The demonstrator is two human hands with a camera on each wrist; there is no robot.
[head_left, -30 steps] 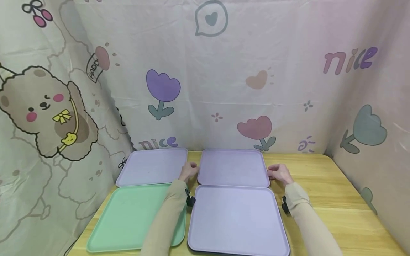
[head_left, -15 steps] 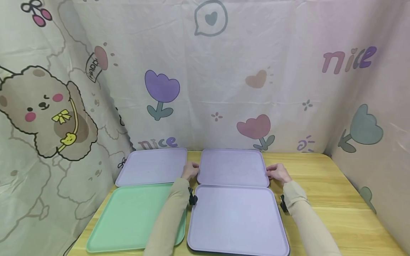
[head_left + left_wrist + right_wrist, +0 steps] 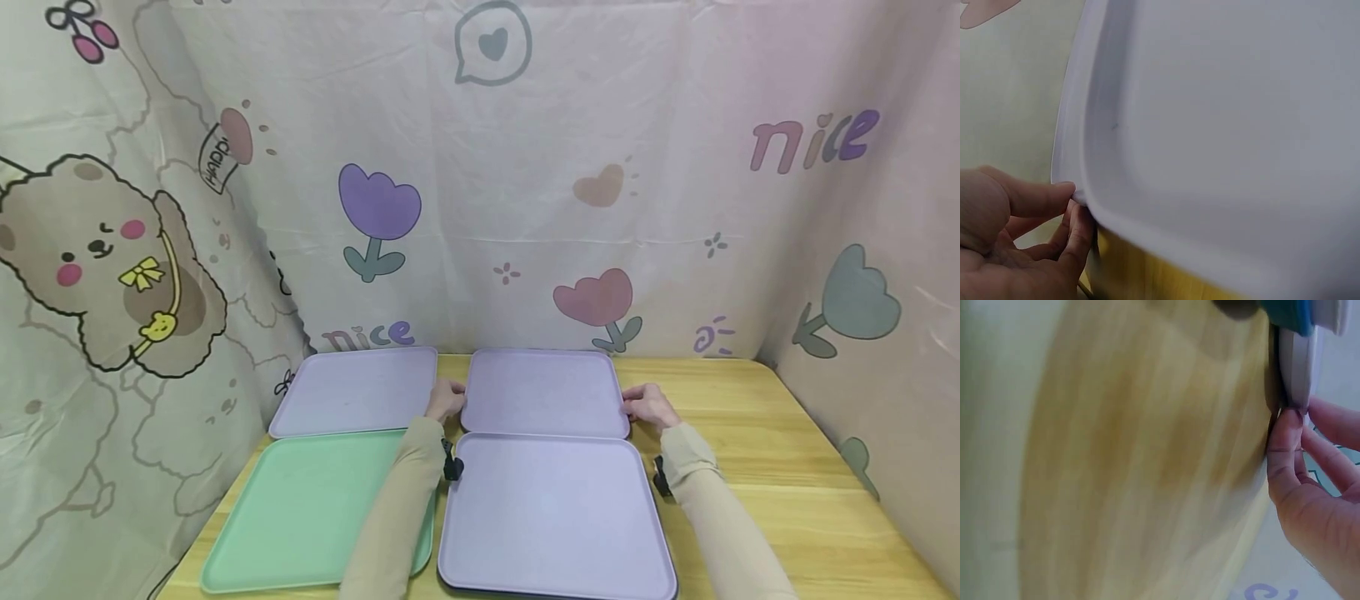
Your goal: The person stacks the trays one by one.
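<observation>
Both hands are at the back middle lavender tray [image 3: 543,392], one on each short side. My left hand [image 3: 446,398] pinches its left rim. In the left wrist view the thumb [image 3: 1047,199] lies over the edge, with curled fingers [image 3: 1075,247] below it. My right hand [image 3: 651,406] grips the right rim, and in the right wrist view the fingertips [image 3: 1288,425] meet at the tray's edge [image 3: 1297,369]. The tray lies flat, close over the wooden table. Just in front of it is a larger lavender tray [image 3: 555,517] with a dark edge showing beneath.
Another lavender tray [image 3: 356,392] lies at the back left, with a green tray [image 3: 300,508] in front, partly under the left sleeve [image 3: 397,508]. Wooden table [image 3: 787,467] extends to the right. A printed curtain [image 3: 517,192] hangs close behind and at both sides.
Almost nothing moves. Both hands stay at the same tray's rims, and the left hand and forearm have shifted slightly right since the earliest frame.
</observation>
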